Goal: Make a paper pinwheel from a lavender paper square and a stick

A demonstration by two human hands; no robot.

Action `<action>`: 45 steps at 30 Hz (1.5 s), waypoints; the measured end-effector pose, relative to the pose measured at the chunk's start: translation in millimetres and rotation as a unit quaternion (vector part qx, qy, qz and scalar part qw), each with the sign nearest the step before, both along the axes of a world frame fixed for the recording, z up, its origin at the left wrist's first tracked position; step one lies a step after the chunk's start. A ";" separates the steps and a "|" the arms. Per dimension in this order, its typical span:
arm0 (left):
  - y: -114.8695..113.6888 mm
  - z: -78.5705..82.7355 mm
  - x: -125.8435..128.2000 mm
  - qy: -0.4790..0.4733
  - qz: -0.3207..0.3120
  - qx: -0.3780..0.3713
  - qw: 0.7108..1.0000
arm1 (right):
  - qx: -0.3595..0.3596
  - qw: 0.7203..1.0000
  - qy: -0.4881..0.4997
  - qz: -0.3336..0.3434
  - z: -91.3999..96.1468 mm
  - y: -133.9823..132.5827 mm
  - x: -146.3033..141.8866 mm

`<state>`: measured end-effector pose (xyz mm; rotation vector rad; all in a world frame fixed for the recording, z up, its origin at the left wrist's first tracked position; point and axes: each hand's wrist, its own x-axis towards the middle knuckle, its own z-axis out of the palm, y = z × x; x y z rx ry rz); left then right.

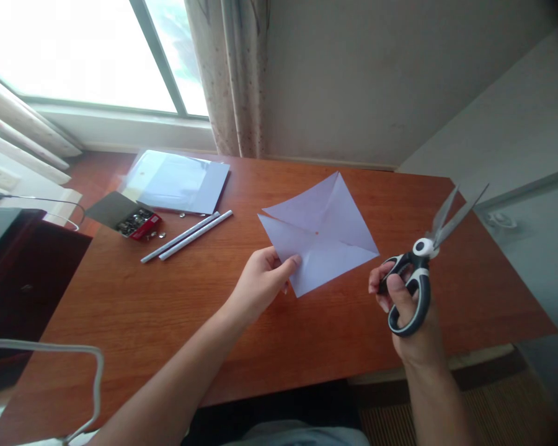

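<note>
My left hand (267, 279) pinches the near left part of a square sheet of pale lilac paper (323, 232), thumb on top and fingers beneath. Slits run from the paper's corners toward its middle, where a small reddish mark shows. To the right, my right hand (407, 310) grips a pair of scissors (421, 260) by their black and grey handles. The thumb is through one loop and the fingers are at the other. Both blades are spread apart and point up and away, clear of the paper.
Two rolled paper sticks (190, 238) lie left on the wooden desk (167, 328). Behind them are a red box of metal pins (139, 223), a few loose pins (162, 235) and a clear packet of paper sheets (177, 183). A white cable (97, 371) crosses the lower left.
</note>
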<state>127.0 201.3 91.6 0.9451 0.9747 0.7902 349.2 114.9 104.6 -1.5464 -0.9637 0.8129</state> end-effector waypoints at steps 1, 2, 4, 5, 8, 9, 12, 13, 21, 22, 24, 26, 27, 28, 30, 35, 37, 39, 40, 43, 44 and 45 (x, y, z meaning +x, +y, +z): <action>0.2 -0.2 -0.4 -0.006 0.009 -0.009 1.000 | -0.005 1.000 0.008 0.017 0.6 -3.6 2.5; 0.4 -0.2 -0.9 -0.016 0.020 -0.022 0.999 | -0.011 0.999 0.013 0.037 1.2 -7.3 4.1; 1.1 0.5 -1.7 -0.042 0.041 -0.057 0.997 | -0.032 0.996 0.019 0.079 2.8 -14.6 4.4; 1.5 1.1 -2.1 -0.059 0.049 -0.076 0.994 | -0.049 0.994 0.027 0.096 4.0 -18.2 3.2; 2.6 3.9 -2.4 -0.118 0.075 -0.120 0.983 | -0.116 0.984 0.059 0.119 8.6 -28.3 -3.8; 2.8 4.9 -2.3 -0.133 0.086 -0.130 0.979 | -0.138 0.981 0.066 0.123 10.2 -31.3 -6.6; 3.0 7.3 -1.2 -0.156 0.120 -0.143 0.970 | -0.196 0.965 0.076 0.157 13.9 -39.4 -14.8; 2.9 7.9 -0.8 -0.159 0.127 -0.143 0.969 | -0.210 0.959 0.079 0.175 14.6 -41.7 -17.6; 1.4 12.5 1.5 -0.143 0.166 -0.116 0.969 | -0.250 0.918 0.096 0.292 7.9 -49.3 -40.1; 1.4 12.1 1.5 -0.134 0.170 -0.109 0.970 | -0.251 0.917 0.091 0.297 7.2 -48.3 -42.4; 1.3 10.5 1.2 -0.110 0.173 -0.090 0.975 | -0.254 0.915 0.091 0.299 6.8 -45.6 -46.3; 1.3 8.6 1.1 -0.091 0.171 -0.067 0.979 | -0.255 0.913 0.104 0.300 7.6 -42.6 -49.6; 1.3 7.8 1.2 -0.087 0.171 -0.057 0.980 | -0.255 0.912 0.112 0.302 8.1 -41.4 -50.9; 1.2 7.4 1.3 -0.084 0.172 -0.048 0.980 | -0.254 0.910 0.118 0.305 8.6 -40.5 -52.2; 1.1 7.6 2.0 -0.084 0.177 -0.039 0.980 | -0.251 0.909 0.125 0.308 8.7 -39.7 -54.0; 0.5 11.3 3.9 -0.071 0.175 -0.042 0.981 | -0.260 0.907 0.140 0.299 6.4 -40.1 -54.8; 0.0 12.3 4.2 -0.064 0.170 -0.037 0.983 | -0.261 0.905 0.155 0.297 5.9 -39.8 -54.2; -0.4 12.6 4.2 -0.061 0.164 -0.031 0.984 | -0.261 0.903 0.168 0.296 5.9 -39.1 -53.4; -0.7 12.4 4.1 -0.060 0.162 -0.028 0.985 | -0.262 0.903 0.172 0.295 6.1 -38.8 -52.9; -1.1 11.3 3.8 -0.061 0.157 -0.017 0.986 | -0.266 0.903 0.173 0.291 6.9 -38.1 -51.4; -1.1 10.8 3.6 -0.061 0.154 -0.014 0.986 | -0.268 0.903 0.171 0.290 7.1 -38.0 -50.9; -1.1 10.3 3.5 -0.061 0.151 -0.011 0.987 | -0.269 0.903 0.169 0.290 7.4 -38.0 -50.5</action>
